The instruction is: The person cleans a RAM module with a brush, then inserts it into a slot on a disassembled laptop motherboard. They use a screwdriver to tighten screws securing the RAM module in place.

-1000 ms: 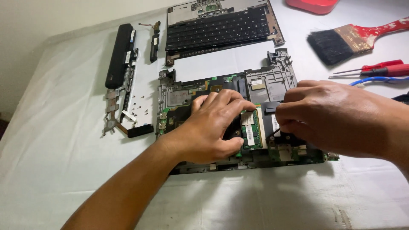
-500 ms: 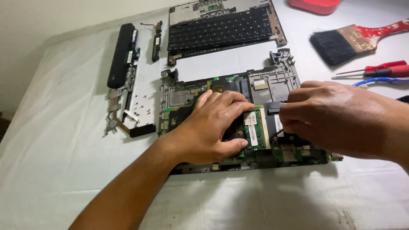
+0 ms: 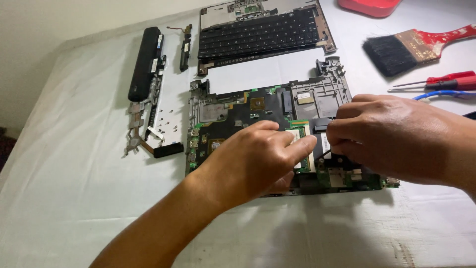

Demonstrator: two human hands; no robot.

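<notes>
While both my hands sit over the laptop board (image 3: 238,116) mid-counter as before, my left hand (image 3: 258,164) has slid fingertips onto the green memory module (image 3: 296,135); right hand (image 3: 391,136) pinches beside it, grip contents unclear.

1. Near the opened laptop base (image 3: 233,116), the cloth-covered table (image 3: 74,198) lies open.
2. Far side: keyboard panel (image 3: 263,32) blocks.
3. Left: battery (image 3: 145,63) and bracket (image 3: 148,129).
4. Right: paintbrush (image 3: 411,47), screwdrivers (image 3: 446,80).

Both hands hid the laptop board's (image 3: 233,116) lower middle; the red tray (image 3: 369,7) was cut off at the top edge.
</notes>
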